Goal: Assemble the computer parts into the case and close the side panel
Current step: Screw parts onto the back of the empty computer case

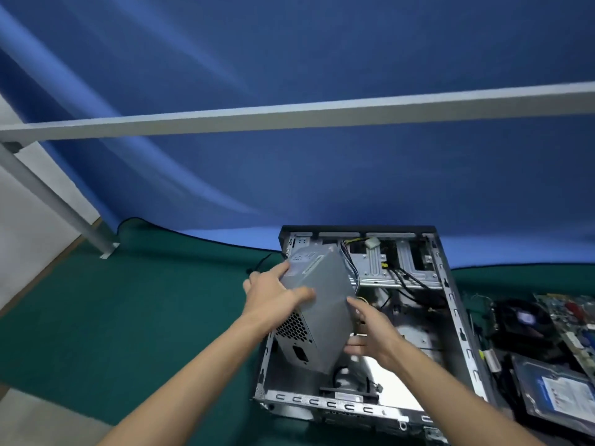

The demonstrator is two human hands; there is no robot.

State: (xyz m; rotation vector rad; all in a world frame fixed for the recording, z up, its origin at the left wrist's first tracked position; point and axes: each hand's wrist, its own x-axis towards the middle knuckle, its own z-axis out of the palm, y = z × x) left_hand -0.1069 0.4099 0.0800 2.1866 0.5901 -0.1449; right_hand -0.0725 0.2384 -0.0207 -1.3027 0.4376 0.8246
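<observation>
A grey metal power supply hangs tilted over the left part of the open computer case, its vented end with the socket facing me. My left hand grips its upper left side, thumb across the top face. My right hand holds its lower right edge from below. The case lies on its side with the side panel off, showing drive bays and loose cables at the far end.
The green mat covers the table. Right of the case lie a motherboard with a black fan, a circuit board and a hard drive. A grey frame bar crosses overhead before a blue backdrop.
</observation>
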